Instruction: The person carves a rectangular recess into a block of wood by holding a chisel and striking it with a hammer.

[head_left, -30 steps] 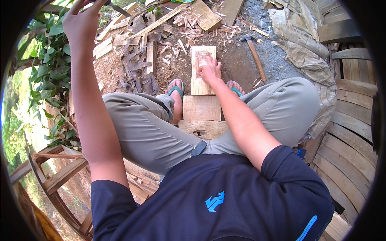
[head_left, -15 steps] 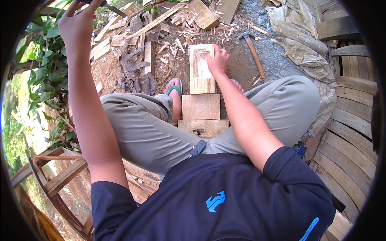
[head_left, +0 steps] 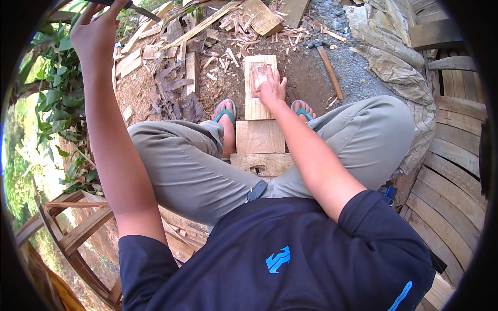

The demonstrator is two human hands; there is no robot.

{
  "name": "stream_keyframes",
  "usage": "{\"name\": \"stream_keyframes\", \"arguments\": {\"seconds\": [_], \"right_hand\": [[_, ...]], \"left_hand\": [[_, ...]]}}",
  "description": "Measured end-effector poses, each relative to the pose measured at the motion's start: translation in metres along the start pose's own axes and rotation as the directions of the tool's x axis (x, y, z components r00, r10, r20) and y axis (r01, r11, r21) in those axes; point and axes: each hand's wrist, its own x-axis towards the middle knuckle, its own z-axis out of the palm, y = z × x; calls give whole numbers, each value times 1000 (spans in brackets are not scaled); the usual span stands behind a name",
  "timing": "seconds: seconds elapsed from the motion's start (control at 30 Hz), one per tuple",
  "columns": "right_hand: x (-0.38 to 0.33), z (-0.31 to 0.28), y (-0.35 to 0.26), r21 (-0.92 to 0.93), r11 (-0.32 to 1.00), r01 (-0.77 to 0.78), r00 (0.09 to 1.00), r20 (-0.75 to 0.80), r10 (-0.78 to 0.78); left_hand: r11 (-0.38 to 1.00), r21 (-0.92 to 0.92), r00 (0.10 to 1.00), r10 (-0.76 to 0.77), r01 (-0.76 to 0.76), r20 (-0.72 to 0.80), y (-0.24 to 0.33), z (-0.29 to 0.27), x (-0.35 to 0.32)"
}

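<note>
My left hand (head_left: 97,27) is raised at the upper left, closed on the dark handle of a bladed tool (head_left: 145,12). Its narrow metal blade points right; the frame edge cuts off part of the grip, and I cannot tell the tool's exact kind. My right hand (head_left: 272,92) lies over a pale wooden block (head_left: 260,112), fingers apart, the tips at a shallow rough recess (head_left: 259,71) cut in its upper face. The block's near end adjoins a flat wooden piece (head_left: 260,137) between my legs. My sandalled feet stand on either side.
A hammer (head_left: 330,72) with a wooden handle lies on the ground right of the block. Wood chips, strips and offcuts (head_left: 262,18) litter the far ground. Leafy plants (head_left: 57,88) and a wooden frame (head_left: 85,228) are at left, a crumpled sheet (head_left: 399,78) and slatted wood (head_left: 451,181) at right.
My right hand has moved left and nearer, from the block's right edge onto its recessed face. The left hand still holds the bladed tool, barely shifted.
</note>
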Motion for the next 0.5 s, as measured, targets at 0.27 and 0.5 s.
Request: {"name": "stream_keyframes", "arguments": {"seconds": [0.27, 0.5], "right_hand": [[9, 4, 3, 56, 992, 115, 993, 6, -116], [8, 6, 9, 35, 985, 172, 983, 55, -173]], "left_hand": [[1000, 27, 1000, -8, 7, 9, -3, -5, 4], [1000, -5, 1000, 5, -5, 3, -2, -2, 1]]}}
